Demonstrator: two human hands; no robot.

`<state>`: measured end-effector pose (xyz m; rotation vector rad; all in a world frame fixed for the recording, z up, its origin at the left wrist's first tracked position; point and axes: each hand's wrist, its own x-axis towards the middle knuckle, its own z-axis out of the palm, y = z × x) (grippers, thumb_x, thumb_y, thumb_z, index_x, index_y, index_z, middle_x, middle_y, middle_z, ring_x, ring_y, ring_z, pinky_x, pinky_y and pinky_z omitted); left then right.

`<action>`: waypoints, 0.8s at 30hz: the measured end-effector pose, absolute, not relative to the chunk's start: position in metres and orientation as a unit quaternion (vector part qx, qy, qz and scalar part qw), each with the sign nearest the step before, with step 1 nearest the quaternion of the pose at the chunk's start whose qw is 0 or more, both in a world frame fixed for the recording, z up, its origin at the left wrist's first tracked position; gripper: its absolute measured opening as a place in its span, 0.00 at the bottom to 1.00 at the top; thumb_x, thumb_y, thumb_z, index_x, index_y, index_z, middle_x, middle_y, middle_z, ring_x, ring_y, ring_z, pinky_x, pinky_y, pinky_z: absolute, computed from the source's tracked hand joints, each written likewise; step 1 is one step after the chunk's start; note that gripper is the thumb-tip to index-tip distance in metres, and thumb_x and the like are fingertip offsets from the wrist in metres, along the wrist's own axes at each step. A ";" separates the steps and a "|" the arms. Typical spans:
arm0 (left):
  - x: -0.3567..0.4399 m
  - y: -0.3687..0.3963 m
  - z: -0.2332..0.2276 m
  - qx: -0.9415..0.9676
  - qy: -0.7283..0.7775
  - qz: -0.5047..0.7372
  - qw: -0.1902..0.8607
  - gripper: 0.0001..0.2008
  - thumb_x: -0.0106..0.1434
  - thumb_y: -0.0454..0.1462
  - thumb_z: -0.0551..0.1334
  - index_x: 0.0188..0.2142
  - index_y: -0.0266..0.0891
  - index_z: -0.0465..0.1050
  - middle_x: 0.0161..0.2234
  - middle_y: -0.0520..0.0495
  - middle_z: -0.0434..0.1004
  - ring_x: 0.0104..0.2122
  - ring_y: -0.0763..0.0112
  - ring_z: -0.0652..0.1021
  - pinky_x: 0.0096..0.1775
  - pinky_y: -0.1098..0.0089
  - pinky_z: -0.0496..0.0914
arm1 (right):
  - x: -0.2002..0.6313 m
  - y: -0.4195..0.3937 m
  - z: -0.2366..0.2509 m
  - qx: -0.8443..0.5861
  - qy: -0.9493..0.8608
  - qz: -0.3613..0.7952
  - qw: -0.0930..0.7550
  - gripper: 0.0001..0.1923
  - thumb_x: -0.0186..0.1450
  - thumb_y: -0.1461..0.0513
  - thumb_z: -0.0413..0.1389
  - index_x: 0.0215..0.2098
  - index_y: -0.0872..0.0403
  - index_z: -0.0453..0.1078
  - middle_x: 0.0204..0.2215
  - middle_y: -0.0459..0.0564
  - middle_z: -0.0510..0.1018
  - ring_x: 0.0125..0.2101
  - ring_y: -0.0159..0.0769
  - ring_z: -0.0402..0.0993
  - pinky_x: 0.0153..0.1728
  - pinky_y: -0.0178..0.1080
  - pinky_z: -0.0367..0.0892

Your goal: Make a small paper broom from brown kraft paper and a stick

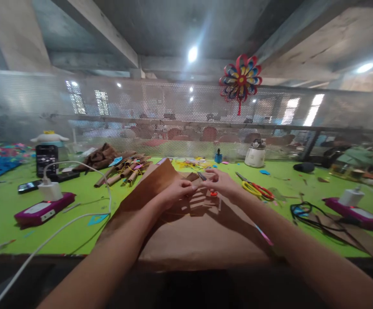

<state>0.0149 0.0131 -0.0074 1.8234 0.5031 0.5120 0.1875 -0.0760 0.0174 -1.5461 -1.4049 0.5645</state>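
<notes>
A large sheet of brown kraft paper (202, 242) lies in front of me, its left side folded up (159, 180). My left hand (180, 189) is closed in a pinch at a small brown paper piece (191, 177) above the sheet. Close beside it, my right hand (219, 181) has its fingers curled together. A small dark-tipped object (202, 176) shows at its fingertips, too blurred to name. Several narrow brown paper strips (199, 198) lie below the hands. Under the right hand is a small orange-red item (213, 194), partly hidden.
Yellow-handled and red-handled scissors (254, 188) lie right of my right hand. Rolled brown paper tubes (128, 169) are piled at the left. A white cable (110, 193) runs from a charger on a purple power strip (45, 209). A white jar (255, 156) stands behind.
</notes>
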 end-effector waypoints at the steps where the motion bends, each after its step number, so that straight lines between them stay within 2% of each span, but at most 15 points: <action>1: 0.016 0.014 -0.008 0.775 0.207 0.223 0.553 0.19 0.54 0.48 0.63 0.20 0.35 0.64 0.18 0.54 0.61 0.20 0.79 0.61 0.25 0.73 0.56 | 0.184 -0.068 0.012 -0.616 -0.548 0.272 0.496 0.31 0.52 0.62 0.61 0.53 0.58 0.63 0.25 0.48 0.75 0.25 0.33 0.70 0.25 0.34 0.64; 3: 0.017 0.017 -0.010 0.782 0.197 0.241 0.540 0.17 0.55 0.47 0.63 0.23 0.35 0.67 0.19 0.54 0.61 0.21 0.79 0.62 0.25 0.73 0.56 | 0.180 -0.062 0.002 -0.578 -0.514 0.322 0.545 0.31 0.49 0.64 0.62 0.51 0.59 0.65 0.21 0.44 0.72 0.21 0.30 0.68 0.22 0.32 0.61; 5: 0.020 0.019 -0.013 0.788 0.195 0.266 0.520 0.15 0.55 0.45 0.63 0.31 0.34 0.71 0.21 0.52 0.66 0.22 0.77 0.64 0.26 0.73 0.58 | 0.179 -0.062 -0.004 -0.549 -0.496 0.338 0.582 0.28 0.47 0.65 0.62 0.47 0.58 0.68 0.20 0.42 0.71 0.21 0.29 0.66 0.22 0.32 0.61; 8: 0.023 0.018 -0.014 0.806 0.187 0.305 0.470 0.19 0.54 0.41 0.64 0.44 0.34 0.72 0.27 0.48 0.72 0.26 0.74 0.69 0.29 0.73 0.62 | 0.182 -0.064 -0.011 -0.528 -0.478 0.348 0.609 0.24 0.46 0.64 0.63 0.43 0.56 0.71 0.20 0.42 0.71 0.21 0.29 0.67 0.23 0.34 0.63; 12: 0.026 0.011 -0.011 0.845 0.191 0.322 0.382 0.12 0.55 0.36 0.62 0.39 0.37 0.78 0.33 0.44 0.78 0.31 0.70 0.72 0.35 0.71 0.64 | 0.188 -0.061 -0.019 -0.500 -0.448 0.384 0.634 0.23 0.46 0.63 0.65 0.41 0.55 0.71 0.22 0.45 0.73 0.23 0.32 0.70 0.24 0.36 0.66; 15: 0.027 0.010 -0.010 0.851 0.214 0.348 0.329 0.11 0.56 0.35 0.61 0.38 0.38 0.79 0.31 0.45 0.78 0.31 0.69 0.72 0.36 0.71 0.64 | 0.191 -0.060 -0.021 -0.477 -0.437 0.421 0.636 0.23 0.46 0.60 0.66 0.40 0.54 0.71 0.24 0.46 0.75 0.24 0.34 0.71 0.24 0.36 0.66; 21: 0.025 0.015 -0.011 0.841 0.239 0.344 0.343 0.13 0.58 0.41 0.60 0.37 0.35 0.79 0.21 0.51 0.72 0.22 0.75 0.68 0.28 0.74 0.61 | 0.194 -0.065 -0.017 -0.474 -0.496 0.387 0.615 0.26 0.44 0.61 0.66 0.42 0.56 0.71 0.21 0.44 0.75 0.23 0.31 0.70 0.26 0.35 0.65; 24: 0.024 0.015 -0.012 0.831 0.235 0.354 0.359 0.13 0.59 0.41 0.59 0.35 0.35 0.79 0.21 0.50 0.72 0.22 0.75 0.68 0.27 0.74 0.61 | 0.197 -0.065 -0.017 -0.496 -0.535 0.319 0.605 0.19 0.46 0.60 0.64 0.37 0.57 0.74 0.19 0.43 0.72 0.21 0.29 0.67 0.23 0.34 0.63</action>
